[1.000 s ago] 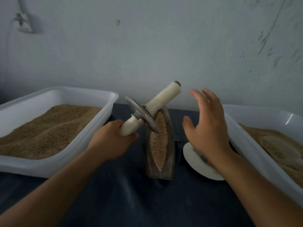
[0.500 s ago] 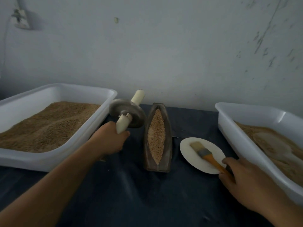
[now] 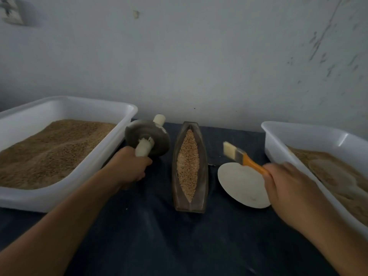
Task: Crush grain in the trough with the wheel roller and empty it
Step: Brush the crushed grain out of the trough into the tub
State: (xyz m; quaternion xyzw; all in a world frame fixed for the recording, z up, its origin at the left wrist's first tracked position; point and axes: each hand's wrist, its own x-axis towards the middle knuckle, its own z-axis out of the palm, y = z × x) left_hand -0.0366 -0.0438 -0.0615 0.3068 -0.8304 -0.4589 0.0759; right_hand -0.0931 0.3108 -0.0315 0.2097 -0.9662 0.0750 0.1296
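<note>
- Trough (image 3: 190, 204): dark, boat-shaped, stood on the tabletop (image 3: 159, 246) between the two tubs, its long axis running away from the viewer.
- Grain (image 3: 188, 166): held in the trough's slot as a pale, granular fill from end to end; whether it has been crushed fully cannot be told. Nothing has been emptied out yet.
- Roller (image 3: 147, 139): a grey disc on a cream axle, held clear of the trough, just to its left and beside the left tub. It is not in contact with the grain.
- Left hand (image 3: 129, 166): wrapped in a fist round the near handle of the roller, the far handle pointing away.
- Right hand (image 3: 288, 182): closed round the orange handle of a brush (image 3: 237, 154), the bristles raised above the tabletop and pointing toward the trough.
- Plate (image 3: 242, 186): white, round, laid just right of the trough, partly under the brush handle and the right hand.
- Left tub (image 3: 123, 124): white plastic, holding a heap of brown grain.
- Right tub (image 3: 298, 134): white plastic, holding similar brown material with a flattened round patch on it.
- Progress, as judged: rolling appears to be over or paused, since the roller is lifted off; emptying and brushing out the trough are left to be done.
</note>
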